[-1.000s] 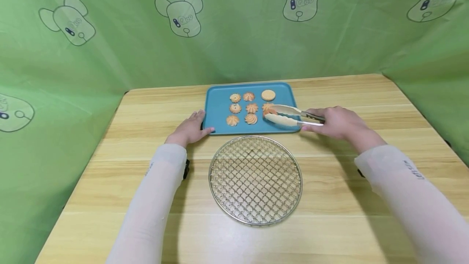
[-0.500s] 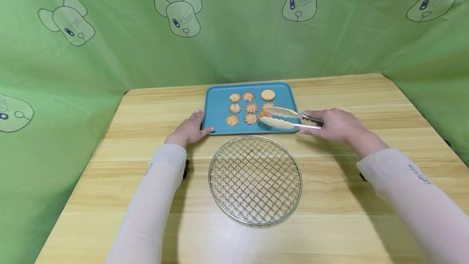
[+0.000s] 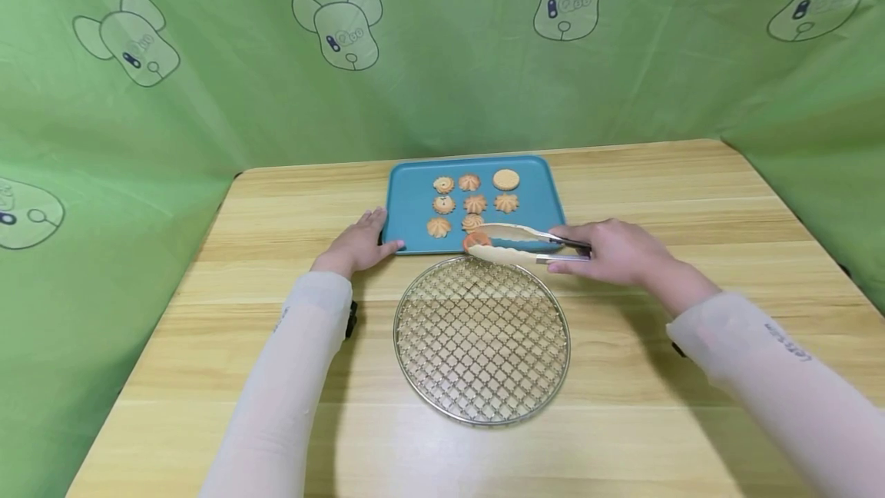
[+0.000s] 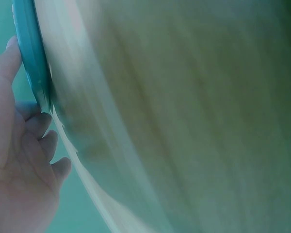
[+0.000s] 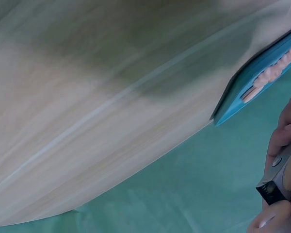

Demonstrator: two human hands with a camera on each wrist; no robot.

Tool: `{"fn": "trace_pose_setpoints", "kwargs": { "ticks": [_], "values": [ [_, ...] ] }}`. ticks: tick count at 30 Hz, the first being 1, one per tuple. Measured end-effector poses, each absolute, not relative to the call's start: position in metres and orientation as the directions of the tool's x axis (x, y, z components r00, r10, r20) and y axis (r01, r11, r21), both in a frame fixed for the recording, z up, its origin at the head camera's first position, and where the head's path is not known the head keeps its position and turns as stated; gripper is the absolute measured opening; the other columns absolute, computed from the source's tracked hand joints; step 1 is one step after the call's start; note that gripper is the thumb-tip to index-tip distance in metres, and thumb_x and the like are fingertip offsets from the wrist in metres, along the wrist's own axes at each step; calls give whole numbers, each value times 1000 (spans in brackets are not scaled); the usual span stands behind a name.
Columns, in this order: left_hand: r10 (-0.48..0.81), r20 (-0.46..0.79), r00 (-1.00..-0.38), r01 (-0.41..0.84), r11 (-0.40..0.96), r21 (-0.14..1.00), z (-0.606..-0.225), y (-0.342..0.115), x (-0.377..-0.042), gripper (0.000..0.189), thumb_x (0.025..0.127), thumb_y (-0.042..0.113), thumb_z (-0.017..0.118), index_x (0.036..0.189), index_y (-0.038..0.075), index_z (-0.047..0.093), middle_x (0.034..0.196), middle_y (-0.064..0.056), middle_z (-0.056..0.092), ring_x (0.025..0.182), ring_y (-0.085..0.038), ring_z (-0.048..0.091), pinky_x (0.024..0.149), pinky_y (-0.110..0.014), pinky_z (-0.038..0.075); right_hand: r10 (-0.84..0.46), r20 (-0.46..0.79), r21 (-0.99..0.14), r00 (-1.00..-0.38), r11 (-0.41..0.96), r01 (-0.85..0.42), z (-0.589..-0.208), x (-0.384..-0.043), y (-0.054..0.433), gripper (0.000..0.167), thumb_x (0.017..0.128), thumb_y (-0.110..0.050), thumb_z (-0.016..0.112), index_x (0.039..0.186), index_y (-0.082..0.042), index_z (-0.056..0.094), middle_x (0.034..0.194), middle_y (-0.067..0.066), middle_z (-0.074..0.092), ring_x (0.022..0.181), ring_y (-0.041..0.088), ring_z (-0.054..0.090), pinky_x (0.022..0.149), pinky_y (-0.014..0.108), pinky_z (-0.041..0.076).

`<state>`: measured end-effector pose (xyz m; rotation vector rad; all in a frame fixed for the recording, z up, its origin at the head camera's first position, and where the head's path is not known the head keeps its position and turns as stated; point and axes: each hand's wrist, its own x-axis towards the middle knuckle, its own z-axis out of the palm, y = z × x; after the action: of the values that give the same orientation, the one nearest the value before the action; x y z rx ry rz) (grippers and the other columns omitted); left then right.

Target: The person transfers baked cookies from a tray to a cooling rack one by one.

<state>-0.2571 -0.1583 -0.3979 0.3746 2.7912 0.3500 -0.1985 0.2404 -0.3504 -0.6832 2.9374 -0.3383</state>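
Observation:
In the head view my right hand (image 3: 615,252) holds metal tongs (image 3: 508,243) with cream tips. A reddish-brown cookie (image 3: 477,240) is caught between those tips, over the front rim of the blue tray (image 3: 408,240). Several other cookies lie on the tray, including a round one (image 3: 506,180) and a star-shaped one (image 3: 507,203). My left hand (image 3: 356,243) rests against the tray's left edge, thumb at its front corner. The left wrist view has that hand (image 4: 24,165) touching the tray rim (image 4: 31,53). In the right wrist view, fingers (image 5: 283,133) wrap the tongs' handle (image 5: 281,170).
A round wire rack (image 3: 482,344) lies on the wooden table (image 3: 228,329), just in front of the tray. Green curtains (image 3: 442,98) with bear-head drawings hang behind the table and along its sides.
My right hand has carried the tongs and the cookie left and toward me, from the tray's right part to its front rim. The star-shaped cookie is uncovered. The left hand stays put.

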Motion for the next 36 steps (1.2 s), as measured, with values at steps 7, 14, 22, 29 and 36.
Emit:
{"fn": "trace_pose_setpoints", "kwargs": {
  "ticks": [7, 14, 22, 29, 36],
  "values": [
    [295, -259, -920, 222, 935, 277, -397, -158, -257, 84, 97, 54, 42, 152, 3, 6, 158, -12, 6, 144, -28, 4, 116, -42, 10, -507, -22, -234, -862, 841, -488, -355, -192, 232, 78, 81, -68, 58, 136, -13, 55, 112, 16, 66, 78, 21, 61, 72, 47, 53],
    [291, -261, -921, 217, 936, 278, -397, -159, -256, 84, 96, 55, 42, 152, 3, 7, 158, -12, 6, 144, -27, 4, 116, -41, 10, -569, 21, -235, -822, 797, -557, -360, -187, 226, 73, 81, -65, 62, 132, -12, 59, 110, 12, 68, 73, 13, 59, 71, 44, 54],
    [291, -256, -922, 217, 934, 283, -398, -158, -256, 84, 96, 55, 42, 152, 3, 7, 158, -12, 7, 144, -28, 5, 116, -41, 10, -617, 28, -256, -787, 756, -602, -364, -180, 216, 72, 78, -62, 66, 130, -12, 61, 60, -10, 46, 52, 6, 40, 50, 27, 40],
    [293, -252, -922, 217, 933, 288, -397, -158, -256, 84, 96, 54, 43, 152, 3, 8, 158, -13, 7, 144, -28, 5, 116, -41, 10, -652, 38, -274, -757, 722, -636, -366, -173, 206, 72, 77, -63, 67, 128, -13, 63, 69, -8, 58, 57, 5, 45, 53, 27, 44],
    [293, -252, -922, 218, 932, 289, -396, -159, -256, 84, 97, 54, 43, 152, 2, 8, 158, -13, 7, 144, -28, 5, 116, -41, 10, -703, 50, -276, -709, 673, -686, -368, -167, 197, 69, 79, -62, 65, 126, -11, 64, 98, 0, 70, 64, 3, 50, 62, 32, 52]
  ]
}}
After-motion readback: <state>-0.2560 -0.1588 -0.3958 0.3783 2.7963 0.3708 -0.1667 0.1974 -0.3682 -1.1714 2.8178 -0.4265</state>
